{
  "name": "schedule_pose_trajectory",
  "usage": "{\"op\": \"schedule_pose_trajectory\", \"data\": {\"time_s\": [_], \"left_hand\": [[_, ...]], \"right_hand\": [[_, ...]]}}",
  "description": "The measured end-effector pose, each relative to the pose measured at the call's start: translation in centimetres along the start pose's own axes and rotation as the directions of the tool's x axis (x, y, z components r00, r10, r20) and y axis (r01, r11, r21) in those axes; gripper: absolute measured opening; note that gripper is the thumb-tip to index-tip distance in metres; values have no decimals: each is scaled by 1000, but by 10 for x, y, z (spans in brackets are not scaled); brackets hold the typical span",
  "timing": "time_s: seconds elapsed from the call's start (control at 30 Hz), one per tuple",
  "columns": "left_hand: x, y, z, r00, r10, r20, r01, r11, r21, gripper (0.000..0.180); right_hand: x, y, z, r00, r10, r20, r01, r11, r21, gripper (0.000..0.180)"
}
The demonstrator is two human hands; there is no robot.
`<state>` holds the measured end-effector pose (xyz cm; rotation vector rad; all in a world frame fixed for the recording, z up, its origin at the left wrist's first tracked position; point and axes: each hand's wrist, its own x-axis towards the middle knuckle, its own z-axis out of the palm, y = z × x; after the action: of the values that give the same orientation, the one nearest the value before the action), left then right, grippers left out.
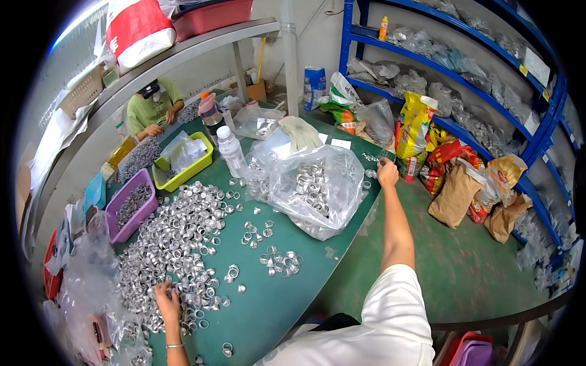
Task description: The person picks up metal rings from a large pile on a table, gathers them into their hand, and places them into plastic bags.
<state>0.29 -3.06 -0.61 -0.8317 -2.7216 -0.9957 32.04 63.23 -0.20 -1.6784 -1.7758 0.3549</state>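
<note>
"Watching the left hand [168,303]?"

"Yes, fingers half curled at the heap of silvery metal rings [174,238] toward the green table's [262,311] left edge; I can't tell if it grips one."

"And the right hand [387,172]?"

"Bent fingers too, by loose rings [370,158] near the far-right corner, beside the clear plastic bag [348,177]; its grip I can't tell."

Green surface [268,311] strewn with silvery metal rings [174,235]
A broad heap of them spreads over the left side, with loose clusters [281,261] near the middle. A see-through plastic bag [340,195] holding more rests toward the far right, close to a white card [340,144]. Beyond the heap sit a purple basket [138,225], a yellow-green basket [191,172] and a white-capped bottle [232,154].
</note>
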Motion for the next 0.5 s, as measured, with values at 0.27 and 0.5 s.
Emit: {"op": "schedule_pose_trajectory", "data": {"time_s": [0.27,0.5], "left_hand": [[-14,-9,-8,1000,29,12,-29,999,36,25],[-17,-16,-1,998,-45,32,43,998,55,23]], "right_hand": [[21,36,18,998,-7,54,-8,962,271,22],[11,49,23,987,-66,146,31,973,229,25]]}}
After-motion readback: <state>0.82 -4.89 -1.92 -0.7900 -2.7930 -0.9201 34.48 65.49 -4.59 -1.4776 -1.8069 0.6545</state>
